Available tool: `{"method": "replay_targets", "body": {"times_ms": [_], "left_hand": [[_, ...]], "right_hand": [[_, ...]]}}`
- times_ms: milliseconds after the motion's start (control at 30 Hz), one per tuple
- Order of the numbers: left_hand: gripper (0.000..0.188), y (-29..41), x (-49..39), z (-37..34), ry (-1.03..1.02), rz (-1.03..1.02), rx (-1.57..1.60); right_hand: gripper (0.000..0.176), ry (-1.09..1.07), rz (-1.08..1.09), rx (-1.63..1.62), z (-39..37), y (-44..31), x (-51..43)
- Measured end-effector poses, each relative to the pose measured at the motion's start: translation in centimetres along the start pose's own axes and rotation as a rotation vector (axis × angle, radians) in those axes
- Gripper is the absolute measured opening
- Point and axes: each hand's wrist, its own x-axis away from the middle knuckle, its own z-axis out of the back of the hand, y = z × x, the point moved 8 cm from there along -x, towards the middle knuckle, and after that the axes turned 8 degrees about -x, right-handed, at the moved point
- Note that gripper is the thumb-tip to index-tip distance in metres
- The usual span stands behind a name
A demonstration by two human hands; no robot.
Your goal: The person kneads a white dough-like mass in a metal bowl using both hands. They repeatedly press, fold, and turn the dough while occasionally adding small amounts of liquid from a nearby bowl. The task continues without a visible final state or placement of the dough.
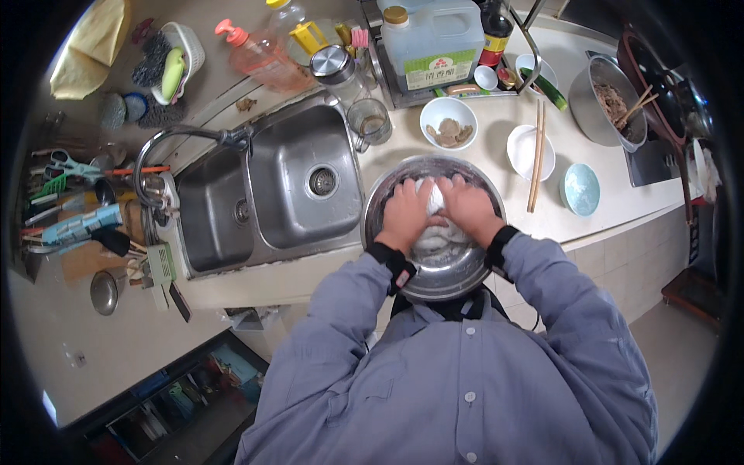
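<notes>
A steel mixing bowl (447, 285) sits at the counter's front edge, holding a lump of white dough (433, 239). Both hands are inside the bowl, pressed on the dough side by side. My left hand (405, 212) lies on its left part, fingers curled over the far side. From the right, my right hand (467, 208) grips the dough, its fingertips close to those of the left. Part of the dough is hidden under the hands. Just beyond the bowl stands a white bowl (429, 107) with brownish pieces in it.
To the left is a double steel sink (302, 226) with a curved faucet (139, 168). A glass mug (372, 123) stands by its edge. Wooden chopsticks (536, 168) lie across a white bowl (519, 152), near a light blue bowl (580, 189). A metal pot (588, 110) with minced filling stands farther right.
</notes>
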Motion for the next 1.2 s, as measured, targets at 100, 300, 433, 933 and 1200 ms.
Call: {"method": "replay_targets", "body": {"times_ms": [100,300,433,933,1200], "left_hand": [[0.095,0.0,0.0,0.9,-0.195,0.004,0.070],[0.112,2.0,4.3,4.2,-0.229,0.021,-0.085],[0.099,4.8,9.1,0.9,-0.251,0.055,-0.090],[0.075,1.2,4.3,-1.7,-0.052,0.152,-0.029],[0.088,-0.1,4.2,0.2,-0.048,0.088,0.101]], "right_hand": [[0.058,-0.015,-0.036,-0.151,0.3,0.2,0.4],[0.059,-0.493,0.158,-0.622,1.8,-3.2,4.8],[0.055,-0.123,0.052,-0.210,3.3,-3.3,8.5],[0.042,-0.226,-0.009,-0.171,-2.9,0.1,3.4],[0.076,-0.515,-0.128,-0.609,-0.9,1.3,1.6]]}}
